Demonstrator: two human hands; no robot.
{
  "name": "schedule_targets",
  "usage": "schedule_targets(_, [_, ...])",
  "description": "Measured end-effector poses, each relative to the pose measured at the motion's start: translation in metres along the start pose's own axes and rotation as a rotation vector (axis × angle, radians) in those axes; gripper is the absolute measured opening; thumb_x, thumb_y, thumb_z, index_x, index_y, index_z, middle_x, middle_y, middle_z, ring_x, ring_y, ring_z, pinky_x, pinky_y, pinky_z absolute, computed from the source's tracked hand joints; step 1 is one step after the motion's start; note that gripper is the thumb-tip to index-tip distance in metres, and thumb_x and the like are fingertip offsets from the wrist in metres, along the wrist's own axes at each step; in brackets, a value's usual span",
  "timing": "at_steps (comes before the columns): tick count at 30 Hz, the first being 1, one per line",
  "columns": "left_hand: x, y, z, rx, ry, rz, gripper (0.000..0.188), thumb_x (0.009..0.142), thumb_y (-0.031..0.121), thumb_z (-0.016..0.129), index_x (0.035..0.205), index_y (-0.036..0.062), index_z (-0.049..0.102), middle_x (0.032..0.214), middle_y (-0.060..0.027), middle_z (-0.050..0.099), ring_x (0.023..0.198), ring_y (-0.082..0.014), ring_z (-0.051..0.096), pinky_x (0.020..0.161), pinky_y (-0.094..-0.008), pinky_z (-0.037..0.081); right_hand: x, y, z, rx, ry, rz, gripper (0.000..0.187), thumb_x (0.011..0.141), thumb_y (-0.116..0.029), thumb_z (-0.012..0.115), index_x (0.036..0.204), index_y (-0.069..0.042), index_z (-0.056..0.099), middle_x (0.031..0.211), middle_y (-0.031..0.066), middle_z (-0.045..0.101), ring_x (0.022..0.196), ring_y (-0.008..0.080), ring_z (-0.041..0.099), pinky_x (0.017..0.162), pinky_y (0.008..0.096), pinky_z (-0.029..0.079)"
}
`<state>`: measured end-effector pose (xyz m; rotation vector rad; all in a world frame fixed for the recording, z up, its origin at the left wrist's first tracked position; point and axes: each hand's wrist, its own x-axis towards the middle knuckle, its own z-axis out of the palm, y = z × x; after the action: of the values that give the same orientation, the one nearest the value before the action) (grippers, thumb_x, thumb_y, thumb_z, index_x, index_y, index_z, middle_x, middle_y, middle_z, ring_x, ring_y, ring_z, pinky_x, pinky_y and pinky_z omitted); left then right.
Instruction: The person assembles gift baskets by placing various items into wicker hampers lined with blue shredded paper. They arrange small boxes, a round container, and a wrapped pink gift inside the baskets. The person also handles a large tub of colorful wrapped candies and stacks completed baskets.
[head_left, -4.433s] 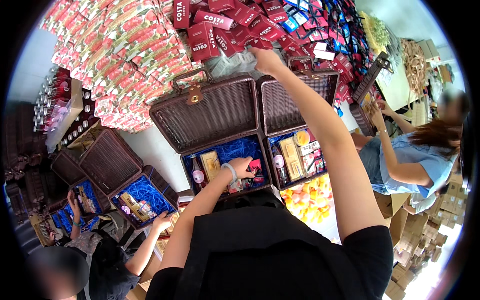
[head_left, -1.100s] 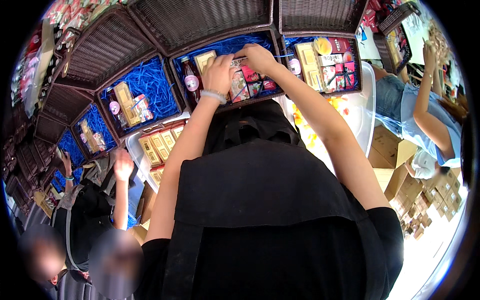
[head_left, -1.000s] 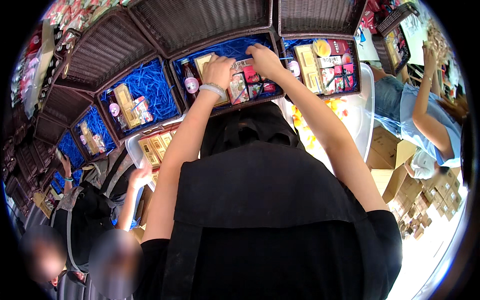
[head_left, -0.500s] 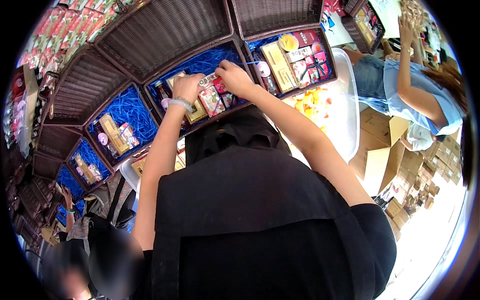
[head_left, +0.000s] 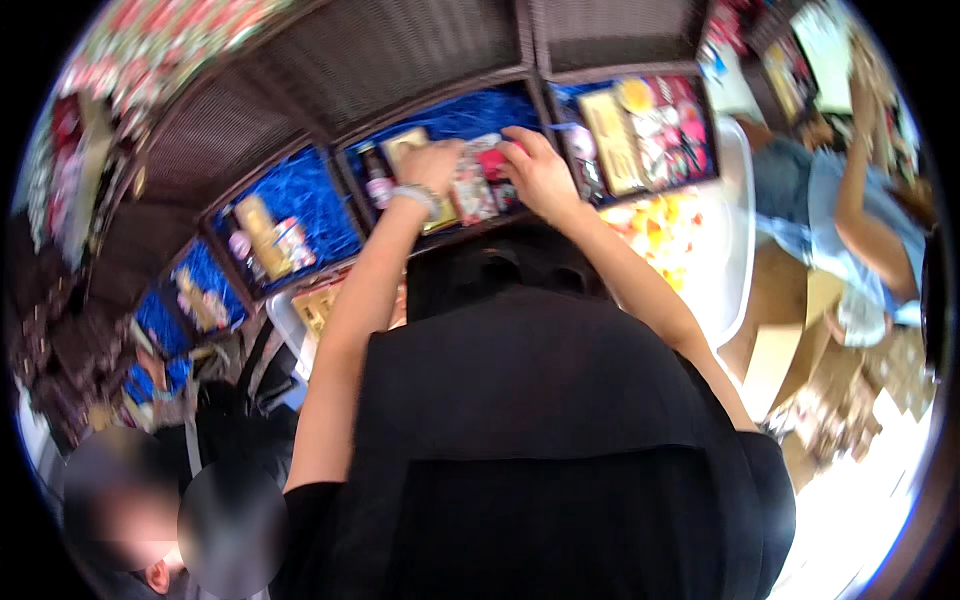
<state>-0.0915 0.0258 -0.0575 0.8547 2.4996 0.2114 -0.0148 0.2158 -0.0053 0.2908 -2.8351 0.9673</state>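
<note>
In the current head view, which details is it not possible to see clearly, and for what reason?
Head view: middle of the gold box, hidden by the left hand.
Head view: whether the right hand grips the red packet, unclear through blur.
Head view: top of the wicker lid, cut off by the upper edge.
Head view: kind of orange-yellow pieces, blurred.

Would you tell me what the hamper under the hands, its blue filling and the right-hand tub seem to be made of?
Hamper: wicker or plastic imitation, fairly matte; its lid shows a fine weave. Filling: shredded paper or film, slightly shiny; thin strands catch light. Tub: probably smooth plastic; it looks translucent.
</note>
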Motion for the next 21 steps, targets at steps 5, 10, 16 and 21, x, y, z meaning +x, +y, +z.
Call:
schedule_targets(5, [-0.015,-0.003,-0.002,0.018,0.007,0.002,0.037,0.088,0.015,0.033,0.120,0.0132,0.052,0.120,-0.0094,0.058,0.109,-0.0232,0.056,0.087,-0.0472,0.035,-0.155,0.035,-0.045,0.035,0.304,0.714,0.017,0.083,-0.006,0.059,0.099,-0.003,0.056,0.086,0.0105,0.058,0.071,0.0191,0.059,0.062,0.0284,0.049])
schedule_targets(10, [-0.010,0.008,-0.017,0.006,0.012,0.034,0.045,0.077,0.006,0.058,0.122,0.0107,0.051,0.122,-0.0074,0.056,0.111,-0.0239,0.053,0.088,-0.0450,0.036,-0.351,0.180,0.004,0.047,0.096,1.369,0.039,0.073,-0.017,0.066,0.107,-0.002,0.054,0.091,0.0167,0.059,0.079,0.0277,0.060,0.070,0.0364,0.049])
schedule_targets(16, [-0.026,0.011,-0.019,0.010,0.152,0.071,0.041,0.078,0.006,0.055,0.119,0.0077,0.053,0.121,-0.0094,0.056,0.110,-0.0265,0.053,0.090,-0.0393,0.040,-0.286,0.212,0.039,-0.386,-0.281,1.317,0.047,0.068,-0.008,0.063,0.114,-0.010,0.053,0.124,0.0180,0.047,0.118,0.0359,0.040,0.097,0.0563,0.028])
schedule_targets(21, [-0.033,0.012,-0.017,-0.009,0.207,0.053,0.036,0.077,0.005,0.055,0.114,0.0036,0.056,0.120,-0.0120,0.056,0.109,-0.0319,0.053,0.094,-0.0397,0.040,-0.284,0.245,0.111,-0.650,-0.445,0.660,0.049,0.080,-0.027,0.054,0.126,-0.010,0.052,0.131,0.0117,0.049,0.130,0.0291,0.031,0.105,0.0568,0.019])
